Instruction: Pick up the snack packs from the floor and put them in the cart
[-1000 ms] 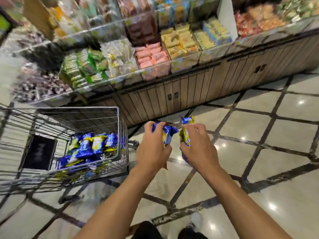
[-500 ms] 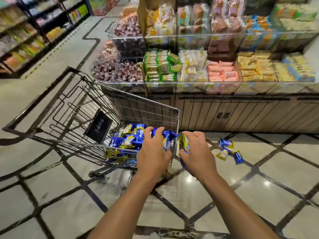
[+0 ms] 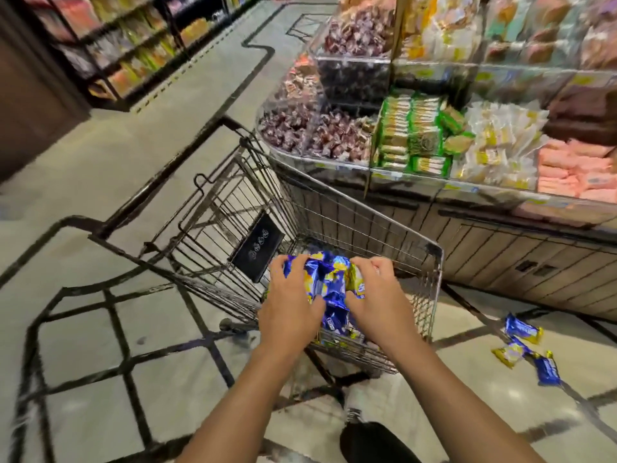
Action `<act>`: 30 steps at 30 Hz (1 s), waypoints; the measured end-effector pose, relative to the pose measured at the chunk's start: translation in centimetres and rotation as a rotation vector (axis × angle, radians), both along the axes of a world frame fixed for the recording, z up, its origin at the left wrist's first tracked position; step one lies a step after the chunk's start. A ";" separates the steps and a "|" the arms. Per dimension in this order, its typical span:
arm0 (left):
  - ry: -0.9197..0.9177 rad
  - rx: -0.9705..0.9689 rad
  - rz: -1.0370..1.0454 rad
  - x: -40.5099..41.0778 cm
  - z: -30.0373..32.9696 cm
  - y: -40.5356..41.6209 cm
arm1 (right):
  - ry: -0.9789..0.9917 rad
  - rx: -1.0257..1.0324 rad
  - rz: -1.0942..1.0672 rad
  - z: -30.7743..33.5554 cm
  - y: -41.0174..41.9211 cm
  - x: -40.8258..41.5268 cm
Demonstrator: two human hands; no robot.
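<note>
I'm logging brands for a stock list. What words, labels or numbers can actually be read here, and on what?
None can be read.
Snack packs held over the cart: print blurred.
Black plaque on the cart: pale marks, illegible.
Packs on the floor: too small.
Shelf price tags: blurred.

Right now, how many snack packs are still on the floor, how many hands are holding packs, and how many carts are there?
Snack packs on the floor: 4
Hands holding packs, left hand and right hand: 2
Cart: 1
Total: 7
</note>
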State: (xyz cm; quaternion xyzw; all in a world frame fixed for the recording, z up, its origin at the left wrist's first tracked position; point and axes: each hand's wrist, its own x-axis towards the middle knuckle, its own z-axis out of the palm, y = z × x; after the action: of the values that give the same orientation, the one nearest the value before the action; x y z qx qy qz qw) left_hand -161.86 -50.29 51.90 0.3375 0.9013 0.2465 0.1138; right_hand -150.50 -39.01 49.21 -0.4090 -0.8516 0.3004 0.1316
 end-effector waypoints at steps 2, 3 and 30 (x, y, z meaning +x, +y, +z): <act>-0.003 -0.017 0.034 -2.3 -0.3 1.4 | 0.004 -0.030 0.026 -0.8 1.7 -2.4; -0.003 -0.024 0.044 -3.5 -0.5 2.1 | 0.002 -0.032 0.045 -1.2 2.5 -3.5; -0.191 -0.198 -0.120 -26.9 -18.5 16.9 | -0.305 -0.190 -0.167 -16.0 14.4 -24.9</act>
State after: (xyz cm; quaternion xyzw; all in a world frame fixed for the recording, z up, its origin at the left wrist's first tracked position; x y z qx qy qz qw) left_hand -188.80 -33.38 33.37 0.3529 0.8845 0.1801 0.2463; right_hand -175.37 -24.62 33.23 -0.5295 -0.7926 0.3021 -0.0136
